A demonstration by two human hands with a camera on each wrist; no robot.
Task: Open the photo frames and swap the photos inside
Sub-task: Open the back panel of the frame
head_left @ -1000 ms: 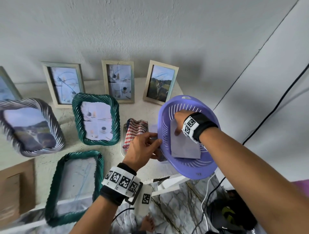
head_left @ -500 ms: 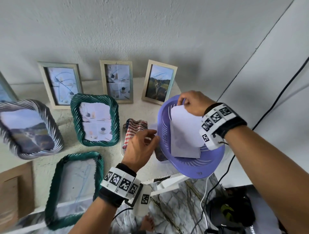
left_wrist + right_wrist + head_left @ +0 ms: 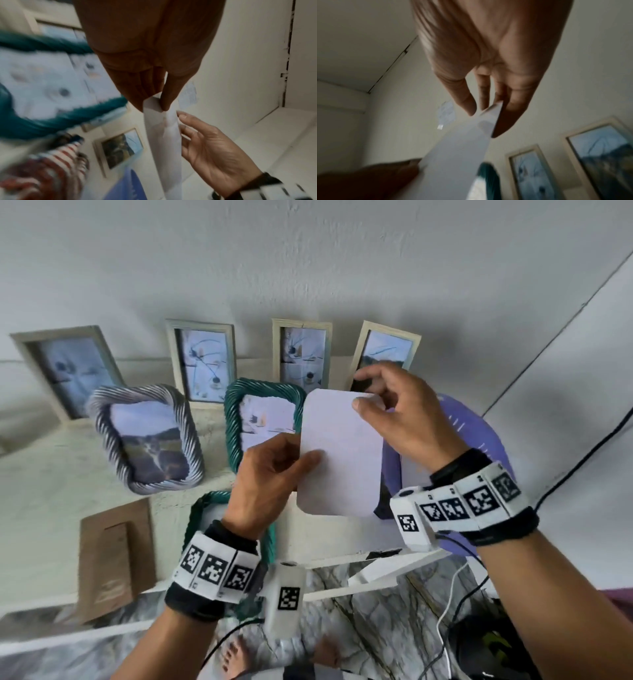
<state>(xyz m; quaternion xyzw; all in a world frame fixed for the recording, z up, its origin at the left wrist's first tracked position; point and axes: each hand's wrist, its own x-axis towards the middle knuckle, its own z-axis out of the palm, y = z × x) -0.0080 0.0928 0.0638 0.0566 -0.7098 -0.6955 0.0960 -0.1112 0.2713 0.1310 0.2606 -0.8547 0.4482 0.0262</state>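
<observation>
Four pale wooden frames stand in a row against the wall across the upper middle of the head view: the first (image 3: 70,371) at far left, the second (image 3: 202,364), the third (image 3: 301,356), and the fourth (image 3: 385,350), partly behind the right hand. Three rope-edged frames lie on the pale table (image 3: 41,508) in front of them: one grey-and-white (image 3: 147,436) left of centre, one green (image 3: 260,416) at centre, and a second green one (image 3: 205,508) low in the frame, mostly hidden by the left wrist. One brown frame back (image 3: 114,556) lies flat at lower left. One purple basket (image 3: 476,433) sits at right, behind the right forearm. In the left wrist view one red-striped cloth (image 3: 56,167) shows blurred at lower left.

One photo (image 3: 339,453), its blank white back toward the head camera, is held up in the centre of the frame, above the table and between both hands. The left hand (image 3: 270,474) pinches its left edge, thumb on the near face and curled fingers behind. The right hand (image 3: 400,412) pinches the photo's top right corner between thumb and fingertips, its other fingers loosely bent.
</observation>
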